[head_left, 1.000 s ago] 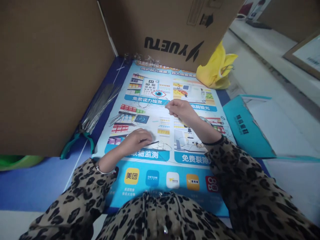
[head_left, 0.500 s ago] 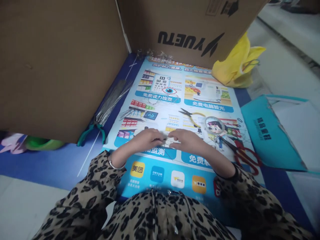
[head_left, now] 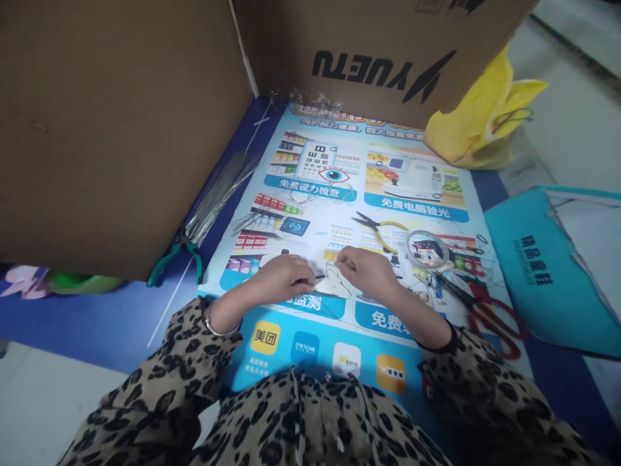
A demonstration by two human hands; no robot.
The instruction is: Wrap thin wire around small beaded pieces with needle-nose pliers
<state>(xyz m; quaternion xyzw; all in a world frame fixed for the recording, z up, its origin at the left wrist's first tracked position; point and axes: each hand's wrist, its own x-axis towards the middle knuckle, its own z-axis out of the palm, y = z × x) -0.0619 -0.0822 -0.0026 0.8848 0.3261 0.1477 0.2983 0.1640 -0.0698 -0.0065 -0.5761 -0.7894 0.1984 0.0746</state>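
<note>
My left hand (head_left: 292, 278) is closed, low over the printed poster (head_left: 320, 223). A short dark sliver shows at its fingertips, too small to name. My right hand (head_left: 367, 268) is pinched closed a little to the right, apart from the left. From its fingertips a thin wire (head_left: 336, 277) appears to curve down toward the poster. Just beyond the right hand lie yellow-handled pliers (head_left: 381, 228), jaws to the left. Close by is a round clear item with a pale rim (head_left: 427, 250). Red-handled scissors (head_left: 495, 318) lie near my right forearm.
Tall cardboard panels (head_left: 388, 39) stand at the left and back. Along the left are a bundle of thin wires (head_left: 220, 194) and green-handled pliers (head_left: 177, 260). A yellow bag (head_left: 473, 126) and a torn teal box (head_left: 533, 259) stand at the right. Loose wire strands cross the poster.
My hands have drawn apart, the right one moving slightly right and up, and a gap now shows between the fingertips. The view has shifted a little.
</note>
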